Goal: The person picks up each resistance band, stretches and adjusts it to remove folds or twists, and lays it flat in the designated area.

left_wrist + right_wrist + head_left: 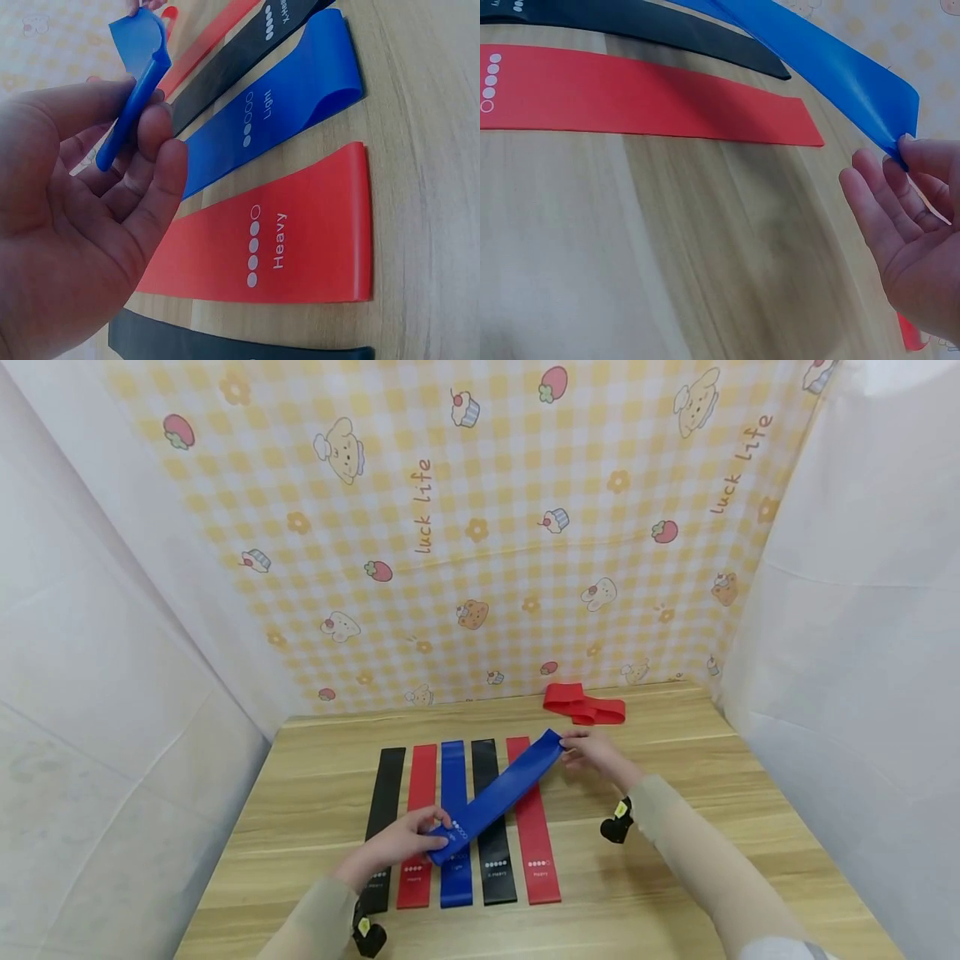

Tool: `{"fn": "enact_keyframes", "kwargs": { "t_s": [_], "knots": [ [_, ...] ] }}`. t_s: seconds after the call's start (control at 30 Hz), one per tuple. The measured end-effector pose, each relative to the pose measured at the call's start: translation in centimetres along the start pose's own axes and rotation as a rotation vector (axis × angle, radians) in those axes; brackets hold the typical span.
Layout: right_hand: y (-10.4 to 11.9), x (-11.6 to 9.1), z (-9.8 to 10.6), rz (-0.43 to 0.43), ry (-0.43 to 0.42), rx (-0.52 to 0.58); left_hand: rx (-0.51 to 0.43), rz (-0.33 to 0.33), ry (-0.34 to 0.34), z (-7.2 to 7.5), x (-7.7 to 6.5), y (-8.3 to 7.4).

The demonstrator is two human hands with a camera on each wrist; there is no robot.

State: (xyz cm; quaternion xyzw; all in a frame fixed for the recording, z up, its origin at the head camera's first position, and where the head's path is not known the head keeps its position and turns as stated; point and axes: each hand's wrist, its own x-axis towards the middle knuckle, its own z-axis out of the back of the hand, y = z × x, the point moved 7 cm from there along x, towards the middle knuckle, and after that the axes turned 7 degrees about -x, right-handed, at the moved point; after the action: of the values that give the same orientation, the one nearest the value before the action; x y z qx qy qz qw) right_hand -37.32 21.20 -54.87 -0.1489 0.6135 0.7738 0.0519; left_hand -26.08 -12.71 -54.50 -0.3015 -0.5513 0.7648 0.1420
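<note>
A blue resistance band (pixel 498 795) is stretched out flat between both hands, slanting above the row of bands on the table. My left hand (pixel 408 839) pinches its near left end between thumb and fingers; in the left wrist view that end (pixel 135 112) is folded in the grip. My right hand (pixel 596 756) pinches a corner of the far right end, seen in the right wrist view as a blue tip (pixel 896 120). Below lie a black band (pixel 386 793), a red band (pixel 422 777), a blue "Light" band (pixel 453 768), a black band (pixel 492 843) and a red "Heavy" band (pixel 536 835).
Two loosely looped red bands (pixel 585 704) lie at the back of the wooden table (pixel 637 902), near the checked cloth backdrop (pixel 480 568). White sheets (pixel 847 610) hang on both sides. A black wrist camera (pixel 617 822) is strapped to each wrist.
</note>
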Motion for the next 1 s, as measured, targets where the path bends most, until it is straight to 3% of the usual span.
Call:
{"fn": "enact_keyframes", "kwargs": {
  "t_s": [0.23, 0.63, 1.0],
  "knots": [
    [1.5, 0.3, 0.0, 0.01, 0.005, -0.016, -0.007, -0.022, 0.02, -0.5, 0.1, 0.0],
    [2.9, 0.6, 0.0, 0.012, 0.015, -0.06, -0.052, 0.018, 0.07, -1.5, 0.0, 0.1],
    [3.0, 0.3, -0.5, 0.003, 0.043, 0.09, -0.086, 0.009, 0.112, -3.1, 0.3, 0.0]
  ]
}}
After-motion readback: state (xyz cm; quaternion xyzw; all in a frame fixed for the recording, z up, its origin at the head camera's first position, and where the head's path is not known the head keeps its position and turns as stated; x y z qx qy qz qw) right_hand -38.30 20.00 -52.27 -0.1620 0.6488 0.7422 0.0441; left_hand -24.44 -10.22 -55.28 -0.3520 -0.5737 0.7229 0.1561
